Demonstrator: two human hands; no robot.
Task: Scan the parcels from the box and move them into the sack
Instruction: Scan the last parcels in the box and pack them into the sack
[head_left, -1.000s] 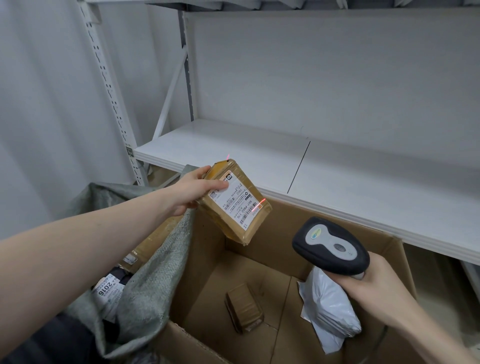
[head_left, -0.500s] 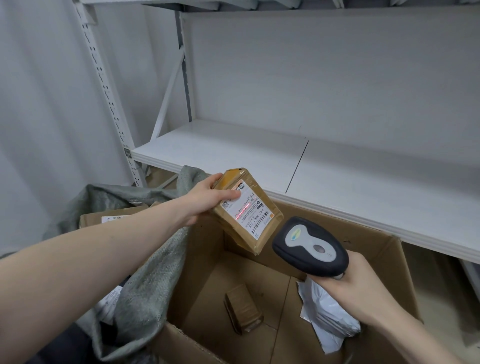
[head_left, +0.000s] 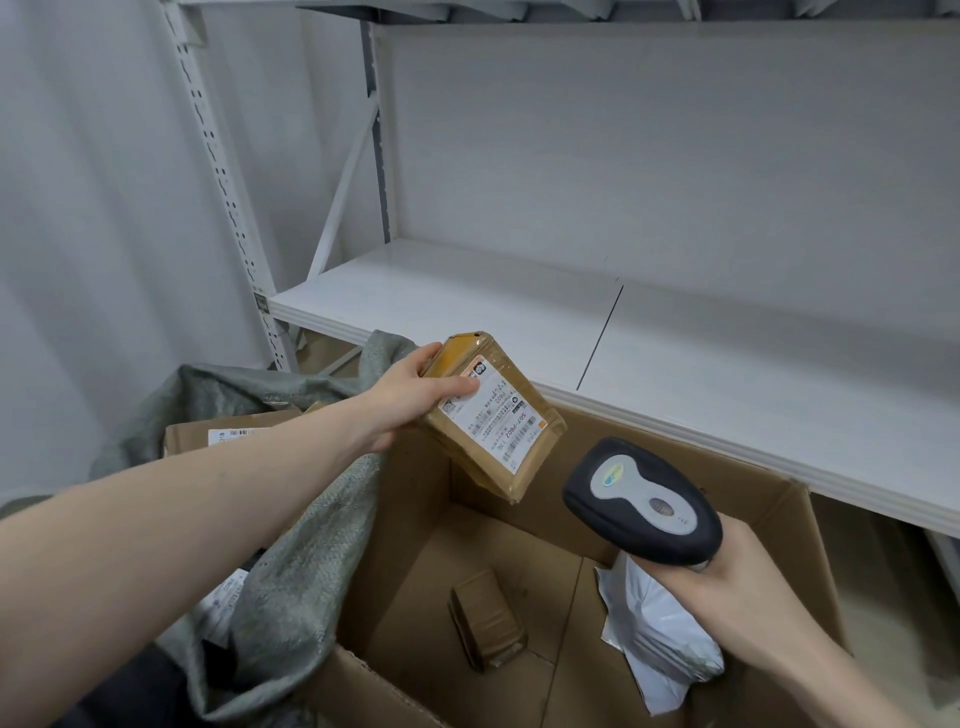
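Observation:
My left hand (head_left: 415, 396) grips a taped brown parcel (head_left: 498, 426) by its upper left end, label facing me, above the back left corner of the open cardboard box (head_left: 415, 525). My right hand (head_left: 748, 582) holds a black and grey barcode scanner (head_left: 641, 501) just below and right of the parcel, its head aimed toward the label. No red light shows on the label. Inside the box lie a small brown parcel (head_left: 488, 618) and a white poly mailer (head_left: 660, 639). The grey woven sack (head_left: 306, 566) stands left of the box, with labelled parcels (head_left: 228, 436) inside.
A white metal shelf (head_left: 519, 306) runs behind the box at hand height, with a perforated upright post (head_left: 228, 197) at its left end. A pale wall or curtain fills the left side.
The scanner's red line was on the label half a second ago and is gone now. The parcel has tipped a little flatter and the scanner has stayed close under it.

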